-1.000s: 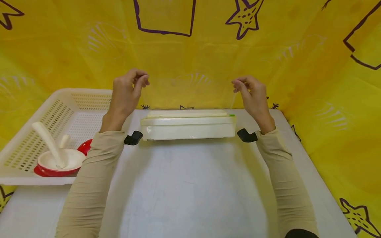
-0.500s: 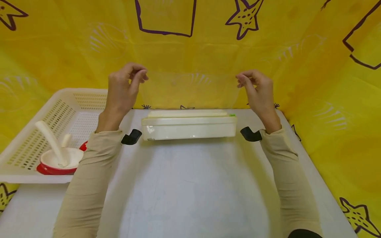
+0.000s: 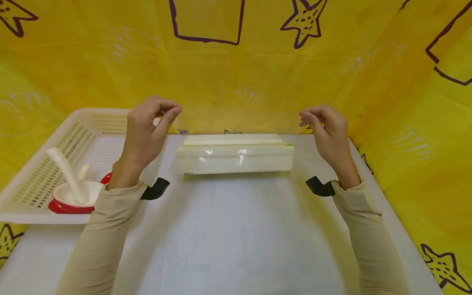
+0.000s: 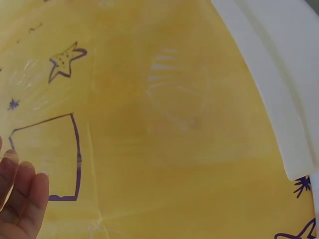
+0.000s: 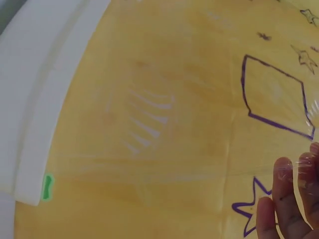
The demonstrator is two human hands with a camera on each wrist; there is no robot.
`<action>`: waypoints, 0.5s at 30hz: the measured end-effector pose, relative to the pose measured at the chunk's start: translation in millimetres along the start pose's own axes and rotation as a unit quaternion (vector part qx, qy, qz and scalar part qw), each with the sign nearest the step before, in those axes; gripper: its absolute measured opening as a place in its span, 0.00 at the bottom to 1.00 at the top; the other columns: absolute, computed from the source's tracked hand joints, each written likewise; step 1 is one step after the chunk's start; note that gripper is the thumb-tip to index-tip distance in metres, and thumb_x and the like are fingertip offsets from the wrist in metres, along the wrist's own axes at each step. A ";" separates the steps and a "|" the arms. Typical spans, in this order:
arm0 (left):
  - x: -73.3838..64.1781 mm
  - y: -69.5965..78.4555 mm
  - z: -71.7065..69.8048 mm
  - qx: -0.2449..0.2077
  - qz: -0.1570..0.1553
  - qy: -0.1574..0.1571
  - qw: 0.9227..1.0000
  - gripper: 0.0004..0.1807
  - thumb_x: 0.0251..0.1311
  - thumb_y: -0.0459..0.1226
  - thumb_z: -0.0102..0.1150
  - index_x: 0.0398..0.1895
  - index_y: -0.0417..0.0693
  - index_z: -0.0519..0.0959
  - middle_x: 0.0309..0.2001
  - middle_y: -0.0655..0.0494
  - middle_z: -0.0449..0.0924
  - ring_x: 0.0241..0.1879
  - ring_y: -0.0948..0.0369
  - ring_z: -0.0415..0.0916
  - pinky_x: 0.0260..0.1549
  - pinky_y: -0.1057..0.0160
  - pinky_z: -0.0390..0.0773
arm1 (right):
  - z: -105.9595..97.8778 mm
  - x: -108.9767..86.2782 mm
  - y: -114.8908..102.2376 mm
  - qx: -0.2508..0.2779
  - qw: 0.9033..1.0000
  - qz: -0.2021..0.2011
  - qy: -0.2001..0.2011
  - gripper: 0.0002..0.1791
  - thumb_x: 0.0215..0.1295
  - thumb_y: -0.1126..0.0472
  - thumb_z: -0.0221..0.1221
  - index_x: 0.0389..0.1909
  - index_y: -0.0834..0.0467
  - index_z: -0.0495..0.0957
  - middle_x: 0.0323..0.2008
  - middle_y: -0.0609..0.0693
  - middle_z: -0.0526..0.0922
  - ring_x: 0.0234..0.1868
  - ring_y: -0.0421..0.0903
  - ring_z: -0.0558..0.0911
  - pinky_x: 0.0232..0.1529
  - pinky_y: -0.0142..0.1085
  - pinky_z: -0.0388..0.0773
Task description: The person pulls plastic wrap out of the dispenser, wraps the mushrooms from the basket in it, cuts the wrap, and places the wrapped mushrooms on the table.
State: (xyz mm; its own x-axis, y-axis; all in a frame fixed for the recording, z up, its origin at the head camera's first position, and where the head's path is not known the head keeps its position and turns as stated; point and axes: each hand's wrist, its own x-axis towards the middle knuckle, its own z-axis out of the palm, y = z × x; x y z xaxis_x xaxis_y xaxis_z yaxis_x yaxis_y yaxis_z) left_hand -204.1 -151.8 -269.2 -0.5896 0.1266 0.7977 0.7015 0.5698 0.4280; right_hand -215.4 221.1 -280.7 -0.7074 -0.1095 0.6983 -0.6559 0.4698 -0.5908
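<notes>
Lower than before, left hand (image 3: pixel 144 135) at ten o'clock of white box (image 3: pixel 236 159), right hand (image 3: pixel 330 137) at two o'clock, both curled nearly closed, pinching clear film (image 4: pixel 164 149).

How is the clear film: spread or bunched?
Spread: the clear film spans from left hand to right hand, with creases near the right fingers.

Transparent film (image 4: pixel 30 74) spans between left hand (image 3: pixel 145 131) and right hand (image 3: pixel 330 135), pinched; white oblong box (image 3: pixel 236 159) lies crosswise, lower.
</notes>
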 end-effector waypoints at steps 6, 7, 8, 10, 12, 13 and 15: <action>-16.3 11.4 -7.5 -0.038 0.007 -0.005 0.999 0.04 0.54 0.23 0.66 0.34 0.33 0.83 0.29 0.43 0.81 0.32 0.77 0.69 0.37 0.80 0.71 | -6.1 -19.9 -6.3 0.044 0.999 -0.008 -0.004 0.07 0.67 0.73 0.56 0.38 0.74 0.80 0.33 0.33 0.82 0.33 0.31 0.81 0.43 0.23 0.78; -19.1 13.1 -9.0 -0.044 0.005 -0.009 0.999 0.05 0.53 0.22 0.66 0.33 0.33 0.84 0.28 0.44 0.81 0.32 0.77 0.69 0.37 0.80 0.71 | -7.0 -23.2 -7.1 0.054 0.998 -0.012 -0.004 0.07 0.67 0.73 0.56 0.38 0.74 0.80 0.33 0.33 0.82 0.33 0.32 0.82 0.43 0.23 0.78; -21.9 14.8 -11.0 -0.048 0.004 -0.015 0.999 0.05 0.52 0.21 0.66 0.33 0.33 0.84 0.28 0.44 0.81 0.32 0.77 0.70 0.37 0.80 0.72 | -7.9 -26.7 -7.8 0.058 0.998 -0.016 -0.004 0.07 0.67 0.73 0.56 0.38 0.74 0.80 0.34 0.33 0.82 0.33 0.31 0.82 0.44 0.23 0.78; -27.9 18.0 -15.2 -0.057 -0.002 -0.030 0.998 0.06 0.51 0.20 0.67 0.33 0.32 0.84 0.29 0.43 0.83 0.32 0.77 0.72 0.38 0.79 0.73 | -9.1 -33.6 -9.0 0.065 0.998 -0.022 -0.005 0.08 0.68 0.71 0.57 0.37 0.75 0.80 0.34 0.31 0.82 0.33 0.31 0.82 0.44 0.23 0.78; -34.9 21.4 -19.0 -0.063 -0.007 -0.040 0.997 0.08 0.50 0.19 0.67 0.33 0.33 0.85 0.30 0.44 0.84 0.33 0.76 0.73 0.39 0.79 0.74 | -10.0 -40.2 -10.0 0.062 0.998 -0.027 -0.006 0.08 0.67 0.70 0.58 0.37 0.74 0.80 0.34 0.32 0.82 0.33 0.30 0.82 0.43 0.22 0.78; -38.7 23.0 -20.8 -0.069 -0.010 -0.044 0.997 0.07 0.50 0.20 0.67 0.33 0.33 0.85 0.31 0.45 0.85 0.34 0.76 0.75 0.40 0.79 0.75 | -10.2 -43.6 -10.5 0.064 0.998 -0.029 -0.007 0.08 0.67 0.70 0.58 0.37 0.74 0.80 0.34 0.32 0.82 0.33 0.30 0.82 0.42 0.22 0.78; -46.3 26.0 -23.9 -0.088 -0.013 -0.048 0.995 0.06 0.52 0.22 0.67 0.33 0.35 0.86 0.33 0.49 0.86 0.37 0.75 0.77 0.42 0.78 0.76 | -10.5 -50.7 -11.7 0.078 0.996 -0.029 -0.011 0.08 0.66 0.71 0.58 0.36 0.75 0.80 0.34 0.34 0.83 0.33 0.31 0.82 0.42 0.22 0.78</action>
State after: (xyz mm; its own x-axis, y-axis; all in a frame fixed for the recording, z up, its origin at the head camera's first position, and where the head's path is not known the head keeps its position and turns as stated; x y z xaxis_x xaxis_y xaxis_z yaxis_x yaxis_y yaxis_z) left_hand -149.0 -162.3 -284.8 -0.6386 0.1959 0.7442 0.7392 0.4249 0.5225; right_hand -169.1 230.3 -305.0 -0.6715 -0.1527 0.7251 -0.7276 0.3210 -0.6062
